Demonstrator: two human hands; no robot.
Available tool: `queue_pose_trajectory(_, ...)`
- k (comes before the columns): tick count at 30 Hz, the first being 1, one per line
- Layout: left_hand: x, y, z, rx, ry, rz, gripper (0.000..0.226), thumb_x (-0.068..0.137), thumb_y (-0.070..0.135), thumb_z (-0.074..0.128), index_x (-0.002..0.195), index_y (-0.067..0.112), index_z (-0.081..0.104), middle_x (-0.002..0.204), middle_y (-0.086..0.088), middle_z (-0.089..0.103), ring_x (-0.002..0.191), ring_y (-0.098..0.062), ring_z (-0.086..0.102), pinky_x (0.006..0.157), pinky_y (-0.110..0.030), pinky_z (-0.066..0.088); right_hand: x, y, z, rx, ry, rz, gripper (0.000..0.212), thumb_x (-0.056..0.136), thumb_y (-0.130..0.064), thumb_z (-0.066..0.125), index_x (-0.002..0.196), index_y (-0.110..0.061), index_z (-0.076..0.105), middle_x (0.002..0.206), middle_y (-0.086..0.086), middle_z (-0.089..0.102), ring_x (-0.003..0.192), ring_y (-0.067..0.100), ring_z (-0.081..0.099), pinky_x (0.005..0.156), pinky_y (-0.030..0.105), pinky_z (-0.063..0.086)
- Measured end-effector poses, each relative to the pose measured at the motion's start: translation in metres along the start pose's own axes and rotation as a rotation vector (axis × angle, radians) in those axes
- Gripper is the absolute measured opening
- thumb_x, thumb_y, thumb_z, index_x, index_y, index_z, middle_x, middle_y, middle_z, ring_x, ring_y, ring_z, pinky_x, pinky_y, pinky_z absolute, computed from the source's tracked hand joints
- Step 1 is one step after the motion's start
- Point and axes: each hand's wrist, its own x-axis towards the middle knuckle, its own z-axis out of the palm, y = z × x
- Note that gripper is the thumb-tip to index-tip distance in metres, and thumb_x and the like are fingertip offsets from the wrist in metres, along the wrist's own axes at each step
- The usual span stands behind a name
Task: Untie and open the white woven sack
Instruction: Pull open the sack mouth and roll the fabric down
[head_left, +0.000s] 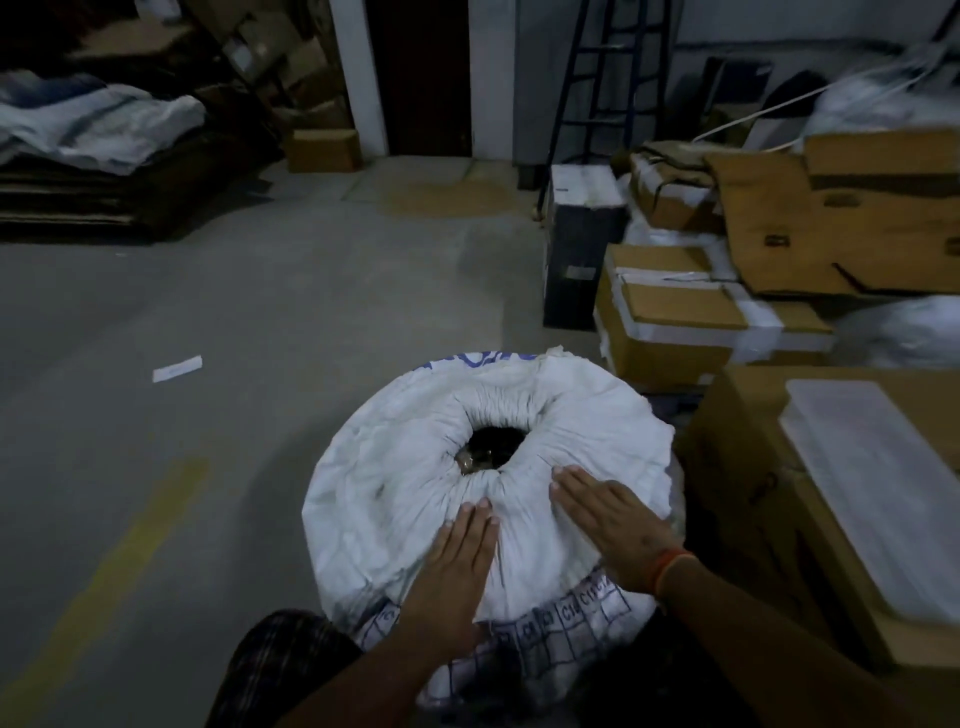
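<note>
While both palms lie flat, fingers together, gripping nothing, the bulging white woven plastic sack (415, 499) stands upright on grey concrete floor (208, 312). Gathered, pleated mouth (493, 441): just beyond the fingertips, partly gaping, dark contents visible. Right hand (608, 525) marginally nearer than left hand (457, 566). Tie not discernible.

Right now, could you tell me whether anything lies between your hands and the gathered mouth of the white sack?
Nothing visible does. The left hand and right hand both lie flat on the white woven sack, just short of its puckered opening.
</note>
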Motion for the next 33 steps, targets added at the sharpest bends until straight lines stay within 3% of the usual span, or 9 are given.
queue_pose_trajectory(3,0.004,0.003,0.002,0.015,0.088,-0.041,0.114,0.086,0.012,0.065,0.163,0.005,-0.018,0.171,-0.014,-0.029,0.160,-0.033,-0.024,0.129,-0.043,-0.016,0.010,0.000,-0.008,-0.007,0.165,-0.002,0.079,0.079,-0.002,0.074,0.151,-0.011,0.044,0.159,0.006,0.040,0.145,0.023,0.039,0.103,0.038,0.051)
queue_pose_trajectory(6,0.003,-0.005,-0.012,0.064,0.086,-0.037,0.097,0.062,0.011,0.087,0.152,0.002,0.051,0.161,-0.019,0.048,0.149,-0.030,0.050,0.130,-0.044,0.028,0.012,0.005,-0.009,-0.004,0.214,-0.012,0.074,0.077,0.003,0.078,0.145,-0.009,0.052,0.153,0.009,0.048,0.136,0.027,0.053,0.101,0.038,0.053)
queue_pose_trajectory(9,-0.004,-0.037,-0.011,0.201,0.127,0.038,0.075,0.055,0.013,0.092,0.128,0.010,0.076,0.135,-0.009,0.074,0.124,-0.022,0.072,0.106,-0.038,0.059,-0.002,0.008,0.003,-0.083,0.181,-0.137,0.067,0.079,0.000,0.075,0.142,-0.009,0.055,0.149,0.011,0.053,0.134,0.024,0.056,0.102,0.034,0.051)
queue_pose_trajectory(12,-0.022,-0.064,-0.001,0.320,0.206,0.204,0.054,0.080,0.010,0.052,0.128,0.016,0.077,0.135,-0.006,0.074,0.123,-0.019,0.073,0.099,-0.032,0.062,-0.019,-0.004,0.016,-0.112,-0.047,-0.191,0.059,0.073,-0.018,0.083,0.130,-0.020,0.068,0.138,0.002,0.065,0.123,0.010,0.064,0.095,0.018,0.053)
queue_pose_trajectory(14,-0.040,-0.063,0.003,0.396,0.171,0.300,0.052,0.087,0.013,0.053,0.135,0.018,0.072,0.143,-0.006,0.069,0.132,-0.018,0.067,0.107,-0.027,0.056,-0.033,-0.020,0.038,-0.180,-0.154,-0.258,0.057,0.100,-0.009,0.050,0.154,-0.013,0.035,0.163,0.008,0.033,0.147,0.013,0.037,0.117,0.022,0.032)
queue_pose_trajectory(16,-0.056,-0.054,0.023,0.295,0.014,0.341,0.062,0.097,0.012,0.057,0.158,0.013,0.044,0.167,-0.015,0.040,0.155,-0.024,0.041,0.127,-0.030,0.034,-0.044,-0.034,0.052,-0.140,-0.422,-0.373,0.054,0.109,-0.007,0.022,0.160,-0.015,0.009,0.170,0.005,0.004,0.155,0.015,0.013,0.123,0.028,0.011)
queue_pose_trajectory(20,-0.073,-0.038,0.053,0.236,-0.155,0.302,0.070,0.103,0.005,0.041,0.167,0.008,0.012,0.177,-0.018,0.003,0.165,-0.032,0.007,0.134,-0.039,0.008,-0.061,-0.050,0.050,-0.064,-0.573,-0.308,0.053,0.110,-0.012,0.025,0.161,-0.015,0.009,0.170,0.004,0.003,0.155,0.018,0.015,0.122,0.033,0.010)
queue_pose_trajectory(29,-0.072,-0.048,0.039,0.029,-0.349,0.272,0.086,0.100,0.008,0.053,0.167,0.008,-0.001,0.177,-0.014,-0.014,0.165,-0.029,-0.010,0.134,-0.037,0.001,-0.073,-0.075,0.040,0.217,-0.530,-0.102,0.081,0.099,-0.007,0.052,0.160,-0.007,-0.002,0.169,0.012,-0.007,0.157,0.024,0.001,0.126,0.027,0.005)
queue_pose_trajectory(33,-0.072,-0.050,0.003,-0.433,-0.234,0.301,0.094,0.095,0.019,0.067,0.167,0.010,0.007,0.176,-0.003,0.000,0.163,-0.016,-0.002,0.134,-0.031,0.003,-0.059,-0.066,0.001,0.496,-0.274,-0.003,0.071,0.090,-0.017,0.064,0.155,-0.014,0.035,0.154,0.007,0.046,0.139,0.020,0.048,0.117,0.025,0.032)
